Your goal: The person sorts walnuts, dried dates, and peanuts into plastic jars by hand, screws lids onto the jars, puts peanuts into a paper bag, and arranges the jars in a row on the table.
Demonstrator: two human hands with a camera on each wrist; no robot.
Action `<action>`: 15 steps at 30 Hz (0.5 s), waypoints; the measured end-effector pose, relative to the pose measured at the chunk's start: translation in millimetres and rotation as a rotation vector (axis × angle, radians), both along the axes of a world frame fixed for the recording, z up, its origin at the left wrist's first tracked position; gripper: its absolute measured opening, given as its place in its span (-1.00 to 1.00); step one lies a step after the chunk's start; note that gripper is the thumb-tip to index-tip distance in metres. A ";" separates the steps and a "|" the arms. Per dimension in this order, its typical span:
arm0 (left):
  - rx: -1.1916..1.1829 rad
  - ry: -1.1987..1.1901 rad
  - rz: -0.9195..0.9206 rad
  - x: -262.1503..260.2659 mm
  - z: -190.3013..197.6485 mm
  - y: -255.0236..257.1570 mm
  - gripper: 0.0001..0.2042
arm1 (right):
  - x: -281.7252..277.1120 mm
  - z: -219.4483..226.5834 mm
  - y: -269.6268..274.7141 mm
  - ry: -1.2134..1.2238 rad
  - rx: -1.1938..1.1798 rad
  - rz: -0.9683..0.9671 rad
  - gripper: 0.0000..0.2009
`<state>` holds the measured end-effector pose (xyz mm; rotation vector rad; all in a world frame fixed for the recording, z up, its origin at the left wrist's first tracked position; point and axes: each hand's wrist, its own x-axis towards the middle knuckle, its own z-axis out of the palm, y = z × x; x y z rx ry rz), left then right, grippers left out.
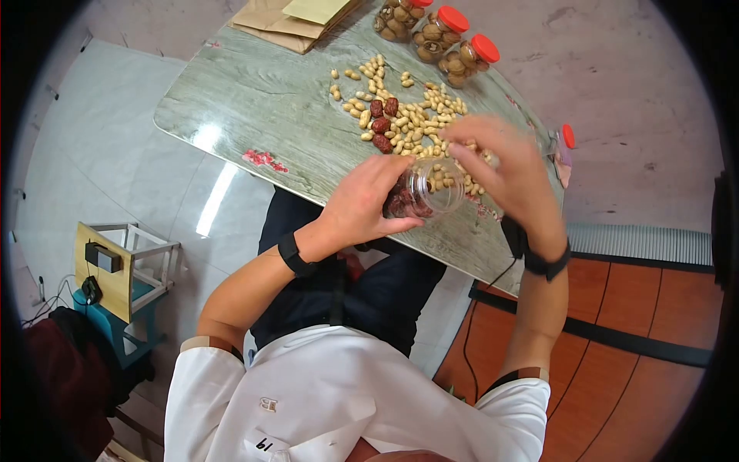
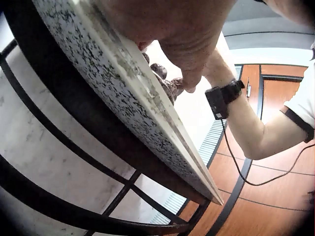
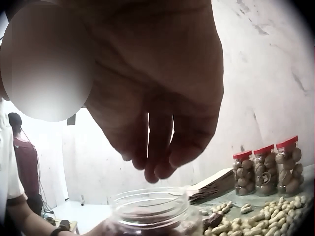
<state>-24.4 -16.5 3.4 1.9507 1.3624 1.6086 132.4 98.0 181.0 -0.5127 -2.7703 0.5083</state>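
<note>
At the table's front edge, the left hand grips a clear open jar around its side. Dark red dates lie inside it. The right hand, blurred in the head view, is above the jar's mouth. Its fingers hang down, relaxed, with nothing seen between them in the right wrist view. Beyond the jar, several loose red dates lie at the left side of a spread of peanuts.
Three red-lidded jars of walnuts stand at the table's far side. Brown paper bags lie at the far left. Another red lid shows past the right edge. A cable hangs by the right arm.
</note>
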 end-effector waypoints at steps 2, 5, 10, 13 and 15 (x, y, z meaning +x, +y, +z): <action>-0.008 0.002 0.001 -0.4 1.4 -0.9 -0.13 | -25.2 -11.4 28.6 0.013 0.074 0.044 -0.71; 0.017 0.025 -0.008 -0.8 -0.4 -1.5 -0.12 | -54.9 -50.3 67.8 -0.158 0.070 0.196 -0.67; 0.036 0.020 0.016 -1.3 -2.7 -1.9 -0.12 | -87.3 -90.5 84.9 -0.313 0.066 0.270 -0.58; -0.013 0.006 -0.017 -1.5 -0.7 -3.8 -0.12 | -91.0 -98.7 86.1 -0.351 0.134 0.214 -0.59; -0.012 0.003 -0.016 -1.5 -0.3 -3.9 -0.12 | -90.4 -98.0 85.7 -0.352 0.158 0.213 -0.65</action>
